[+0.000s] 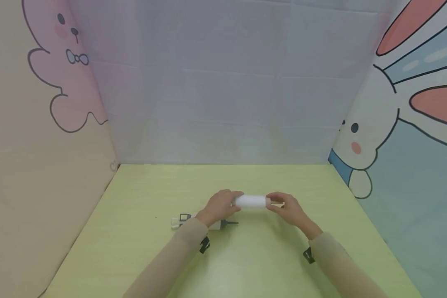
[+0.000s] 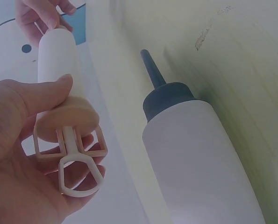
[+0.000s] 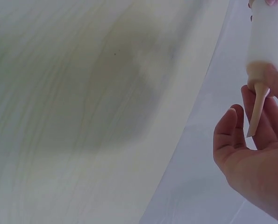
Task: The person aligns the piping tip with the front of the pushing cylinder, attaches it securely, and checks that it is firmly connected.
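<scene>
Between both hands, held level over the table, is a white plastic syringe (image 1: pixel 250 201) with beige end caps. My left hand (image 1: pixel 219 205) grips its handle end; in the left wrist view the thumb lies across the barrel (image 2: pixel 58 58) above a beige cap (image 2: pixel 75 114), with a white ring handle (image 2: pixel 85 190) below. At the other end my right hand (image 1: pixel 289 210) pinches the beige cap with the tapered nozzle (image 3: pixel 258 109). A second white syringe (image 2: pixel 195 158), with a dark grey cap and nozzle, lies on the table beneath the left wrist, partly hidden by it in the head view.
The light yellow-green table (image 1: pixel 268 265) meets a pale back wall (image 1: pixel 223 103). Cartoon-printed panels stand at the left (image 1: pixel 52 174) and right (image 1: pixel 424 186). Dark scuff marks (image 2: pixel 203 38) show on the tabletop in the left wrist view.
</scene>
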Available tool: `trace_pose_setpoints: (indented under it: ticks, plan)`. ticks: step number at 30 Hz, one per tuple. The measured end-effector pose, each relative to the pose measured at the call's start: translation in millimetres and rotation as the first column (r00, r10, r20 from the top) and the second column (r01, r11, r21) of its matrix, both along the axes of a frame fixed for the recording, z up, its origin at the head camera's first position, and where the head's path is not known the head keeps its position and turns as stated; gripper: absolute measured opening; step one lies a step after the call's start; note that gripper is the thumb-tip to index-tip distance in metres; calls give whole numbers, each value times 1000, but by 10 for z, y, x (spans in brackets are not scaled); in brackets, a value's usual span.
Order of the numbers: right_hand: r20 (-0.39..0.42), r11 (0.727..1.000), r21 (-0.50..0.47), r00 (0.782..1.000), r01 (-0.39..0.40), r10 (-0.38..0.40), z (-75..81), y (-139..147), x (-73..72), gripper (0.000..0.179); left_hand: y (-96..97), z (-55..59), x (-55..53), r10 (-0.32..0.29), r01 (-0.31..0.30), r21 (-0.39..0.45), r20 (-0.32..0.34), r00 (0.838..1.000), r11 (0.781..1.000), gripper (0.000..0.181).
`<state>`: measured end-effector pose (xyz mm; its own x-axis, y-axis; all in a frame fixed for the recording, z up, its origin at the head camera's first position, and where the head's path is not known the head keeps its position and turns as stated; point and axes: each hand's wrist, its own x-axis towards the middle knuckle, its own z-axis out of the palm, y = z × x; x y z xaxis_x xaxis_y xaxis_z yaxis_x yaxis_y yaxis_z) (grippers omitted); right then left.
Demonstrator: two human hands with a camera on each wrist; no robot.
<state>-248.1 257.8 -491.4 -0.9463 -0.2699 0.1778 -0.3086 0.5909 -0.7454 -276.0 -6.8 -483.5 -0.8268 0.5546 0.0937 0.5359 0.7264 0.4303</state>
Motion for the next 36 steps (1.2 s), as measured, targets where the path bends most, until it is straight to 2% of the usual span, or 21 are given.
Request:
trace_pose_setpoints:
  ticks: [6, 9, 18, 22, 29, 36]
  plan:
    - [51, 1000, 0, 999, 12, -12, 2, 56, -19, 32, 74, 35, -45, 19, -20, -31, -46, 999, 999, 53]
    - [65, 1000, 6, 998, 13, -13, -30, 73, -34, 32, 102, -9, -50, 35, -37, -38, -49, 998, 999, 50]
    - [64, 999, 36, 998, 12, -14, -121, 107, -64, 31, 188, -129, -57, 65, -66, -50, -19, 998, 997, 34]
    - [82, 999, 48, 997, 11, -14, -174, 109, -76, 30, 225, -197, -56, 83, -83, -56, -3, 997, 995, 34]
    - [132, 1000, 23, 991, 16, -19, -259, 110, -89, 28, 276, -214, -8, 87, -87, -130, -1, 996, 988, 26]
    - [132, 999, 41, 991, 33, -38, -299, 104, -59, 30, 294, -230, 27, 95, -93, -144, 10, 995, 985, 25]
